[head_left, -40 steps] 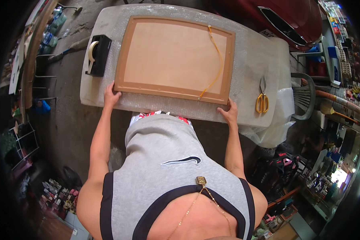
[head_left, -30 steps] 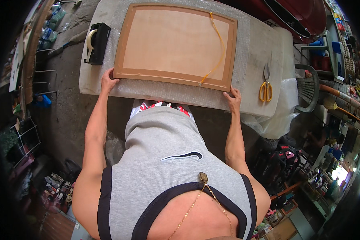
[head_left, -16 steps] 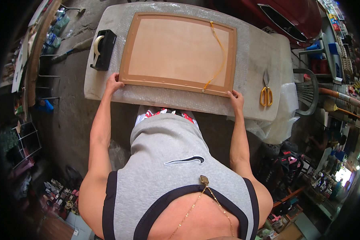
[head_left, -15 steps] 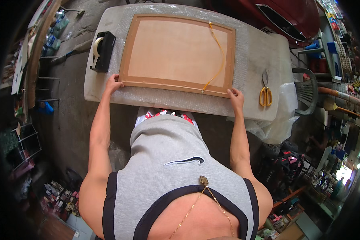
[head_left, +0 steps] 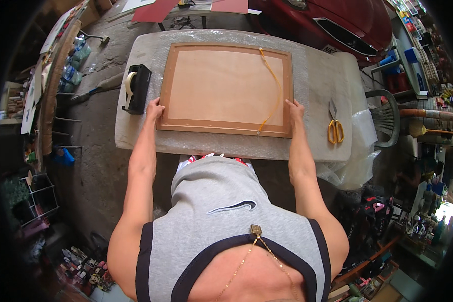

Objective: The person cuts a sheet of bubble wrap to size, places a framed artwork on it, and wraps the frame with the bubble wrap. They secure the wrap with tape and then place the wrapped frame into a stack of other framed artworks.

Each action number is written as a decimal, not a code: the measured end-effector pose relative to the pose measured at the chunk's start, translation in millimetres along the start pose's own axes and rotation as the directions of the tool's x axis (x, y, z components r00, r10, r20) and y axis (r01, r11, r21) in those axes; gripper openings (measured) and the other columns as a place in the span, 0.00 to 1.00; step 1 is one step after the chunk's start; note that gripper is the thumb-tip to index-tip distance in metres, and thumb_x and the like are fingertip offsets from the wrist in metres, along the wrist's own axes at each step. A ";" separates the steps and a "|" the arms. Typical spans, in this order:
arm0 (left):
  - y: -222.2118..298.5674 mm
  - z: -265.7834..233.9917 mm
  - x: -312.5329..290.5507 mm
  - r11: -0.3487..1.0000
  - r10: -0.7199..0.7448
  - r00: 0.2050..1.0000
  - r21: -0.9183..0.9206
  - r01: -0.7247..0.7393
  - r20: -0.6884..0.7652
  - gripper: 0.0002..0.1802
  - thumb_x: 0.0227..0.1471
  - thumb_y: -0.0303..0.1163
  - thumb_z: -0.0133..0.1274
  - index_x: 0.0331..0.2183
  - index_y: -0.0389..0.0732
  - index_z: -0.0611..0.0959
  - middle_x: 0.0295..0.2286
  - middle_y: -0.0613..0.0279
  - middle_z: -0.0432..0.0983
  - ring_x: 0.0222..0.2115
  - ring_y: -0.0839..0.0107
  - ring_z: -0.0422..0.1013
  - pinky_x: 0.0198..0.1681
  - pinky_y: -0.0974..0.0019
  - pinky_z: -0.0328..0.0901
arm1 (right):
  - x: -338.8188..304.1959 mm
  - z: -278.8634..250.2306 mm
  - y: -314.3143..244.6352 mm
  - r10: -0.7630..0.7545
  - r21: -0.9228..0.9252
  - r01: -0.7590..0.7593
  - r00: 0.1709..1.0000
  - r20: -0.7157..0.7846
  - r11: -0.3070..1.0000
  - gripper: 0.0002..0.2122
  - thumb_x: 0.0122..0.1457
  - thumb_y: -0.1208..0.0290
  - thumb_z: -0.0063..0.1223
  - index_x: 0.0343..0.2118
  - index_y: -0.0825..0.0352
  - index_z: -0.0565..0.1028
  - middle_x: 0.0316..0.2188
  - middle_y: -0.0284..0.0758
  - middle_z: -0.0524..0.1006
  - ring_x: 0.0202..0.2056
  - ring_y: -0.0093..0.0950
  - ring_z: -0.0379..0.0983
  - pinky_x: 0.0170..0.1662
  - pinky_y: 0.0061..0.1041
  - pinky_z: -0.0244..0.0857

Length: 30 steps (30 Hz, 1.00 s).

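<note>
A picture frame (head_left: 221, 90) lies on bubble wrap (head_left: 299, 65), its pale backing board and brown taped border facing up. A yellow cord (head_left: 274, 80) runs down the backing near the right side. My left hand (head_left: 155, 109) grips the frame's left edge near the lower corner, thumb and fingers closed on it. On the right edge, my right hand (head_left: 294, 109) holds the frame the same way, with the fingertips partly hidden. Left of the frame stands a black tape dispenser (head_left: 140, 90) with a cream roll. Yellow-handled scissors (head_left: 335, 131) rest at the right.
The pale table (head_left: 327, 90) carries all this. Loose clear plastic wrap (head_left: 362, 136) hangs off its right end, by a green plastic chair (head_left: 387, 116). A dark red car (head_left: 337, 30) is parked beyond. Water bottles (head_left: 73, 75) stand at the far left.
My hands have moved up from the frame's lower corners onto its side edges. The frame sits a little closer to square with the table. The view has tilted to show more beyond the table.
</note>
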<state>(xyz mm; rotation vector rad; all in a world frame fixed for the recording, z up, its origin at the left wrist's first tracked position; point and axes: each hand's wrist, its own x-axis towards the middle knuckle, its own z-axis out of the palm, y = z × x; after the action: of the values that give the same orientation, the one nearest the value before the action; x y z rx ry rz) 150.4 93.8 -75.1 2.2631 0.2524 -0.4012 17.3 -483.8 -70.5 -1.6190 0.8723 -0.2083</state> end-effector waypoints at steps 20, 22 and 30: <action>23.5 -22.6 -24.7 0.989 0.145 0.984 -0.021 -0.144 0.098 0.31 0.41 0.23 0.55 0.51 0.44 0.72 0.41 0.51 0.76 0.43 0.65 0.71 0.46 0.67 0.64 | -7.8 -0.7 -6.9 0.026 0.030 -0.024 0.997 -0.066 0.999 0.19 0.47 0.77 0.58 0.45 0.74 0.74 0.37 0.39 0.78 0.36 0.25 0.75 0.41 0.22 0.67; 11.5 -17.9 -19.4 0.982 0.164 0.986 0.088 -0.165 0.010 0.32 0.41 0.25 0.56 0.52 0.46 0.72 0.40 0.50 0.76 0.43 0.63 0.71 0.47 0.66 0.64 | -10.1 1.0 -6.2 -0.019 0.020 0.020 0.999 -0.030 1.000 0.18 0.48 0.77 0.57 0.45 0.73 0.74 0.36 0.38 0.79 0.35 0.25 0.75 0.40 0.22 0.67; -34.6 -21.6 -20.6 0.916 0.376 0.844 0.289 -0.277 -0.383 0.17 0.34 0.39 0.63 0.31 0.46 0.82 0.23 0.60 0.72 0.30 0.60 0.68 0.36 0.60 0.64 | -26.1 -23.3 -3.0 -0.049 -0.184 0.029 0.993 -0.106 0.983 0.22 0.48 0.70 0.59 0.48 0.69 0.73 0.42 0.39 0.76 0.43 0.29 0.72 0.47 0.26 0.64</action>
<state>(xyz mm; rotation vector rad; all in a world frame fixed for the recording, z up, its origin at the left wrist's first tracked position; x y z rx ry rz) 125.0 131.7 -78.0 2.5397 0.0355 0.2780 -13.2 -485.2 -53.2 -1.8092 0.9674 -0.2531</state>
